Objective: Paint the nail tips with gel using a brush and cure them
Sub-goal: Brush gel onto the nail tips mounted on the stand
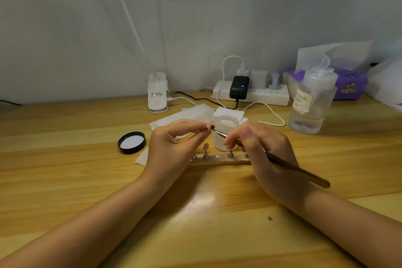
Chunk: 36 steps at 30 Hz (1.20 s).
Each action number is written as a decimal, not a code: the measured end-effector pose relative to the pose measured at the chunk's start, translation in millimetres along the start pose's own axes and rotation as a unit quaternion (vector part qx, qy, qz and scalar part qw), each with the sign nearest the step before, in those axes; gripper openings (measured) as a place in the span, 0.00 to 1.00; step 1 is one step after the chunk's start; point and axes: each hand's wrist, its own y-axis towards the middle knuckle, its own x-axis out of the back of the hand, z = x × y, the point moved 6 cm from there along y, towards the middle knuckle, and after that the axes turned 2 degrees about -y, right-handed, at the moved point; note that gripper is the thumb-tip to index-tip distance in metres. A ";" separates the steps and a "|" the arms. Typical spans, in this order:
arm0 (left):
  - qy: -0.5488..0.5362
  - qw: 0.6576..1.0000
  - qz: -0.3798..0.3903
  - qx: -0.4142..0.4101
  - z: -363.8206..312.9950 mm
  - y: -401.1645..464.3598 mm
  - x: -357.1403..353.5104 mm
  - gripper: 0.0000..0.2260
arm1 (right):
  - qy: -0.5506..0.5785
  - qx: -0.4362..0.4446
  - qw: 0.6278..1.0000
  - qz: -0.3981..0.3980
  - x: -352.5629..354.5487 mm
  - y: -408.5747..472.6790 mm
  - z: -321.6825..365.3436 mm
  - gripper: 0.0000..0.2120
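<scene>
My left hand (174, 143) pinches a small pink nail tip (208, 127) between thumb and forefinger, lifted above the table. My right hand (265, 148) grips a brown-handled brush (300, 171); its dark bristles (213, 127) touch the held tip. Below, a wooden holder strip (219, 160) carries several metal stands, and one of them bears another pink nail tip (205, 146). An open clear jar (225, 128) stands just behind the hands.
The jar's black lid (132, 142) lies upturned at the left. White wipes (185, 115) lie behind the jar. A pump bottle (313, 102) stands at the right, a power strip (252, 92) with chargers and a white lamp base (158, 93) at the back.
</scene>
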 end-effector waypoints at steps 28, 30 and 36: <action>0.065 0.994 0.027 -0.080 -3.1 -1.8 -4.9 0.13 | 0.102 -0.050 0.993 -0.026 5.2 -2.7 -1.2 0.19; 0.063 0.994 0.028 -0.081 -1.6 -1.4 -4.9 0.13 | 0.090 -0.041 0.994 -0.042 7.3 -2.3 -0.1 0.18; 0.070 0.994 0.023 -0.085 -1.2 -0.9 -5.0 0.14 | 0.034 -0.037 0.998 -0.028 4.0 0.6 -1.2 0.17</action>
